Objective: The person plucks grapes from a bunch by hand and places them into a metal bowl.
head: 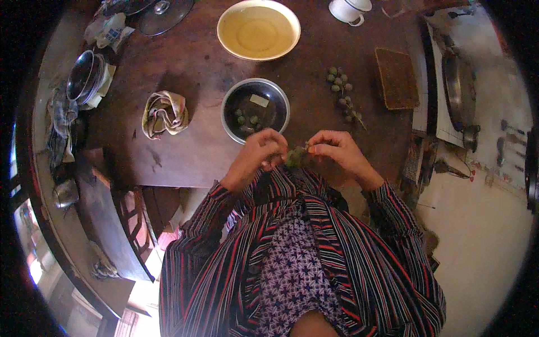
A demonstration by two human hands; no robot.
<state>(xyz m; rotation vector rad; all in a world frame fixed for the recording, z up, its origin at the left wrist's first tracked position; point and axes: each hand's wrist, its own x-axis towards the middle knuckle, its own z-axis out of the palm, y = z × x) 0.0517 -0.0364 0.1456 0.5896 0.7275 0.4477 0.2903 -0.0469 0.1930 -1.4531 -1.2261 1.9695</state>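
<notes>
My right hand point(332, 149) pinches the stem of a small cluster of round green fruits point(297, 156) at the table's front edge. Close to the left of the cluster is my left hand point(265, 147), fingers curled; whether it grips a fruit is hidden. Just beyond my left hand stands a dark metal-rimmed bowl point(226, 124) with several green fruits point(241, 119) and a pale rectangular patch inside. On the table to the right lies a stem with more round green fruits point(337, 82).
A cream basin of liquid point(297, 31) stands behind the bowl. A crumpled cloth point(166, 116) lies left on the wooden table point(189, 160). At the right are a woven tray point(396, 79) and a white enamel mug point(349, 12); stacked dishes point(86, 78) sit far left.
</notes>
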